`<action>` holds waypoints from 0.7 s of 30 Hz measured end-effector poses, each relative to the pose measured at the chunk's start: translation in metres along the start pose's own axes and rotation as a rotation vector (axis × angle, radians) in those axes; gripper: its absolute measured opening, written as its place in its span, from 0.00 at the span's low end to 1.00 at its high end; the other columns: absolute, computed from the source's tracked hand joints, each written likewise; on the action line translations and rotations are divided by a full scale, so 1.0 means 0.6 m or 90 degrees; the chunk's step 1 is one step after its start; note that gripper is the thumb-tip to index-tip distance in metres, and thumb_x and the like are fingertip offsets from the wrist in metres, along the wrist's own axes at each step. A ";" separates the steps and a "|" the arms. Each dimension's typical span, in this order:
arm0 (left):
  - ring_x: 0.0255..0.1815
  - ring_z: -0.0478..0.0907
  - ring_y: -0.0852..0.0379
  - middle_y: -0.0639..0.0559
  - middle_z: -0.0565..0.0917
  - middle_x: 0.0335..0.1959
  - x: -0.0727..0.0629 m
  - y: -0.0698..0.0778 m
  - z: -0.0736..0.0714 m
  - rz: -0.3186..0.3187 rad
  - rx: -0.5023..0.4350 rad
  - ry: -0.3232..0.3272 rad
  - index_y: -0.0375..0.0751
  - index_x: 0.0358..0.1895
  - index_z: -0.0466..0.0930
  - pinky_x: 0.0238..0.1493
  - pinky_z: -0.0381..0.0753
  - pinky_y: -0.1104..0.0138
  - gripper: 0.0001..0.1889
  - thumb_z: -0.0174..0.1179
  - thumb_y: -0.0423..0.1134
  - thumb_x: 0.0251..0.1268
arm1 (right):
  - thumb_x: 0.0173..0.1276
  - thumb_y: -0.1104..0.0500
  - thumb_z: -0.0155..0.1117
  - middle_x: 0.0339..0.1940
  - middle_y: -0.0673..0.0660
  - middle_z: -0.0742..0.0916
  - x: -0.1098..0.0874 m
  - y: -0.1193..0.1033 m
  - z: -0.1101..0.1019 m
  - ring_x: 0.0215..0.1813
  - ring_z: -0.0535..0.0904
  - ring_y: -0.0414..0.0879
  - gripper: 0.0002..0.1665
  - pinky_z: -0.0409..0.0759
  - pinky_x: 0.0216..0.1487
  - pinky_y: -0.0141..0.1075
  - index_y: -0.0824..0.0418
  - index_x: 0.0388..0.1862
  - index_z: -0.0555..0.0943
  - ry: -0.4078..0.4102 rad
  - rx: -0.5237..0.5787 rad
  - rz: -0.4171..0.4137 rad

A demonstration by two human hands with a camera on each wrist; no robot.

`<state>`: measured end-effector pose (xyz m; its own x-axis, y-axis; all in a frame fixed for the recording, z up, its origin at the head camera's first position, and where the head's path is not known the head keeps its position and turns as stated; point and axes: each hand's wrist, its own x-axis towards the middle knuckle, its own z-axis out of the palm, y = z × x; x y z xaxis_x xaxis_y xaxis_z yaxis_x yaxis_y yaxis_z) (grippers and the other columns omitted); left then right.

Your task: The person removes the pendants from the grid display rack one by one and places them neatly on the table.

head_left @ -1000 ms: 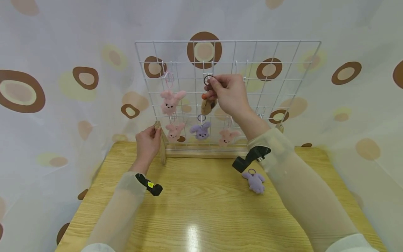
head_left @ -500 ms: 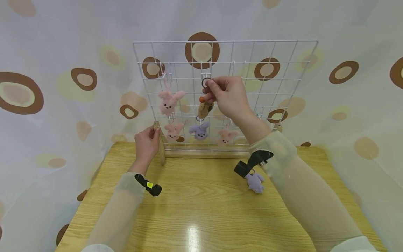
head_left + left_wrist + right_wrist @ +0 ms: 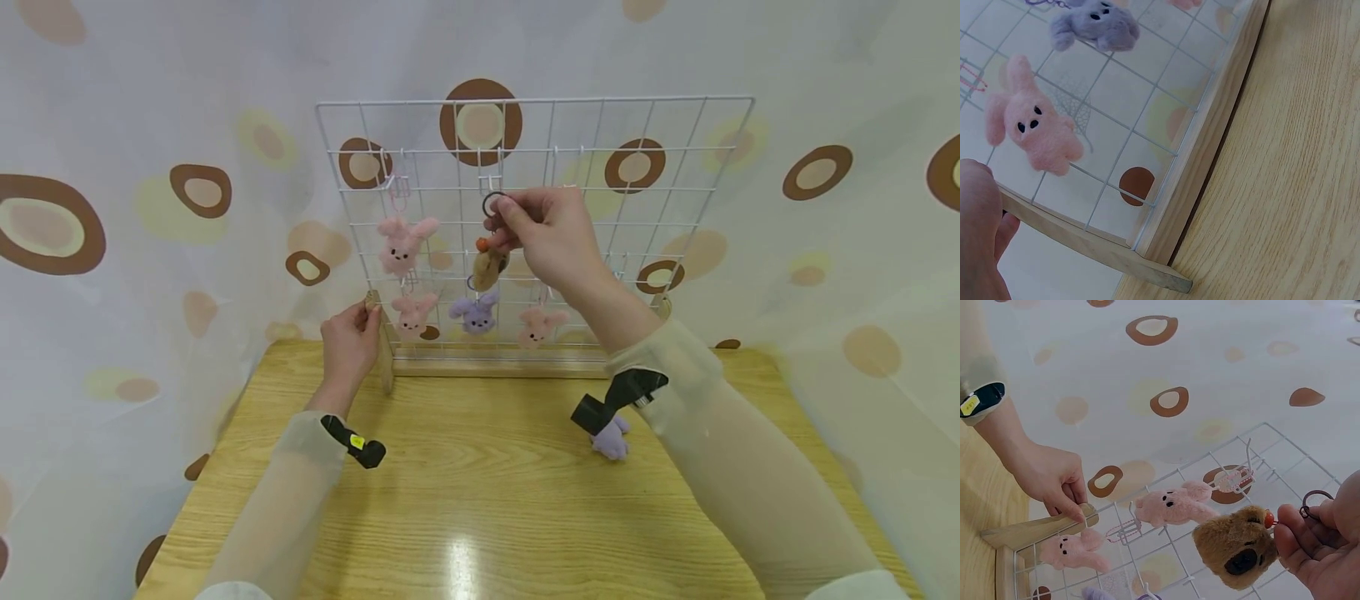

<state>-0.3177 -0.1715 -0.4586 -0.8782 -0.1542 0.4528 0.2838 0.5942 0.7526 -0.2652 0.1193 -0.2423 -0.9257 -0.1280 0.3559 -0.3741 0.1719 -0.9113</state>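
Note:
My right hand (image 3: 551, 233) pinches the dark ring of a brown plush keychain (image 3: 491, 268) in front of the wire grid rack (image 3: 652, 190). In the right wrist view, the brown plush (image 3: 1235, 547) shows a dark nose and an orange-red bead at its top. The ring (image 3: 1317, 505) sits just beyond my thumb and fingers, and in the head view it is close below a white hook (image 3: 490, 182). My left hand (image 3: 351, 342) grips the top of the rack's left wooden post (image 3: 386, 358). In the left wrist view, that post (image 3: 1085, 240) runs past my fingers.
Pink bunny keychains (image 3: 401, 247) hang on the left hooks, and another pink bunny (image 3: 540, 327) hangs low on the right. A purple bunny (image 3: 477, 314) hangs behind the brown plush. Another purple plush (image 3: 611, 442) lies on the wooden table (image 3: 450, 467), partly hidden by my right wrist camera.
My right hand and the brown plush have come down slightly below the hook. My right wrist camera now covers much of the purple plush on the table. The left hand stays on the post.

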 end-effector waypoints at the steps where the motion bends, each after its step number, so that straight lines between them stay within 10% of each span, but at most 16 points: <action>1: 0.40 0.91 0.46 0.37 0.91 0.38 0.000 0.000 0.000 -0.001 0.001 0.000 0.28 0.46 0.89 0.41 0.88 0.53 0.14 0.61 0.39 0.82 | 0.82 0.64 0.61 0.41 0.65 0.90 -0.002 0.001 -0.001 0.37 0.90 0.49 0.13 0.88 0.46 0.37 0.73 0.52 0.87 -0.002 0.001 -0.001; 21: 0.44 0.91 0.42 0.34 0.90 0.42 -0.001 -0.001 -0.002 0.024 -0.029 0.002 0.26 0.51 0.88 0.43 0.89 0.50 0.14 0.61 0.36 0.81 | 0.83 0.63 0.60 0.40 0.63 0.90 -0.065 0.039 -0.029 0.36 0.89 0.50 0.13 0.88 0.46 0.37 0.72 0.50 0.87 -0.050 -0.016 -0.008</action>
<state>-0.3168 -0.1727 -0.4585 -0.8657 -0.1350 0.4821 0.3331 0.5634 0.7561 -0.2391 0.1453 -0.2740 -0.9141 -0.2058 0.3493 -0.3880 0.1943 -0.9009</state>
